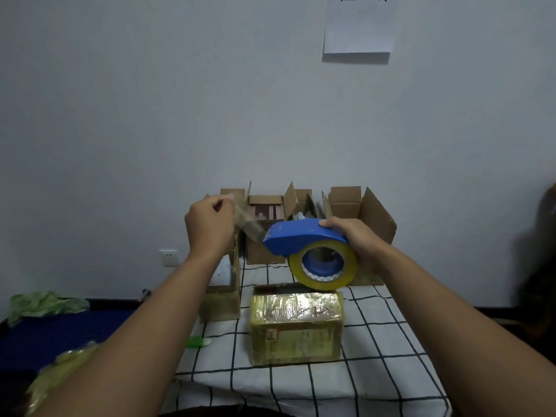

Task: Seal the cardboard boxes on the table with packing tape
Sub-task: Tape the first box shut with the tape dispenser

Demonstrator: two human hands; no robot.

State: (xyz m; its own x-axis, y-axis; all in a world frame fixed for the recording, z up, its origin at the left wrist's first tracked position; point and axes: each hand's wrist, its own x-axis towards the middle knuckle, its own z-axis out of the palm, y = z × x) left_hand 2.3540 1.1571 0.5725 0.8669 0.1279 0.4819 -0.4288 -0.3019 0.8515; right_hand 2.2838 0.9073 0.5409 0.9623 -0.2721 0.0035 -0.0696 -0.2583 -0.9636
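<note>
Both hands are raised above the table (pixel 391 332), which carries a white cloth with a black grid. The right hand (pixel 356 240) grips a blue tape dispenser (pixel 301 236) from the far side; only the fingertips show over its top edge, and the palm is hidden behind the yellowish tape roll (pixel 325 264) mounted in it. The left hand (pixel 210 225) is curled, pinching the free end of the tape strip (pixel 248 222), which stretches taut between the hand and the dispenser's mouth. The strip is translucent and blurred, so its edges are hard to trace.

Directly below the roll, a closed cardboard box (pixel 296 325) sits on the cloth, its top and front already covered in glossy tape. A label on its front is too small to read. To its left stands an open box (pixel 221 299), partly hidden by the left forearm. Three open boxes (pixel 361 212) line the wall behind, their lower parts screened by hands and dispenser; the contents cannot be made out.

A green object (pixel 198 341) lies at the cloth's left edge, partly covered. A sheet of paper (pixel 358 28) on the wall is cut off at the top.
</note>
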